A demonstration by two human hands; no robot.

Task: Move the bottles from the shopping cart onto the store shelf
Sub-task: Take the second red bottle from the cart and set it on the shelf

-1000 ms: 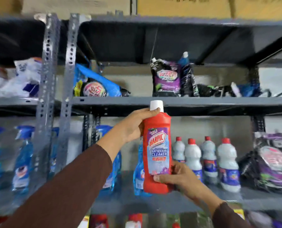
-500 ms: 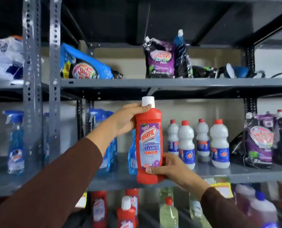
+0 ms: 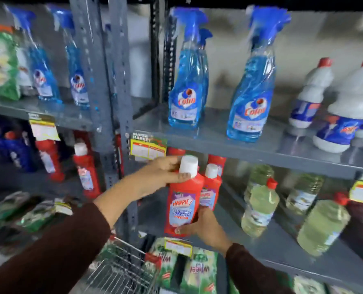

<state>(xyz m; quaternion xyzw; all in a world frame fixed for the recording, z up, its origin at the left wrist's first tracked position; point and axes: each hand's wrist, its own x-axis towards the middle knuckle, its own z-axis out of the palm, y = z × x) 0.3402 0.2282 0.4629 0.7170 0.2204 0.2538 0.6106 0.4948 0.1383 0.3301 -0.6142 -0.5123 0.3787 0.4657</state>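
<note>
Motion blur softens most of the frame, so the small print on the labels cannot be read, and the far left packets are only green and white smears. The red bottle (image 3: 183, 205) stands upright at the front edge of the lower shelf (image 3: 282, 245); whether its base rests fully on the metal cannot be told, because the right hand (image 3: 206, 227) covers its foot. That hand cups the bottom of the bottle, thumb across the front under the label and fingers wrapped out of sight behind. The left hand (image 3: 163, 177) closes round the neck just under the smooth white cap (image 3: 188, 166), thumb pressed to the front. Both sleeves are dark brown cloth, cut off by the lower edge. Right behind stands a second red bottle (image 3: 212, 187) of the same flat-shouldered plastic shape, mostly hidden. To the right are clear bottles of pale yellow liquid (image 3: 259, 209) with red caps. On the grey metal shelf above sit glossy blue spray bottles (image 3: 186, 85) and white waisted bottles (image 3: 310, 94), the rightmost cropped. Only a corner of the wire cart (image 3: 121, 270) shows at the bottom.
</note>
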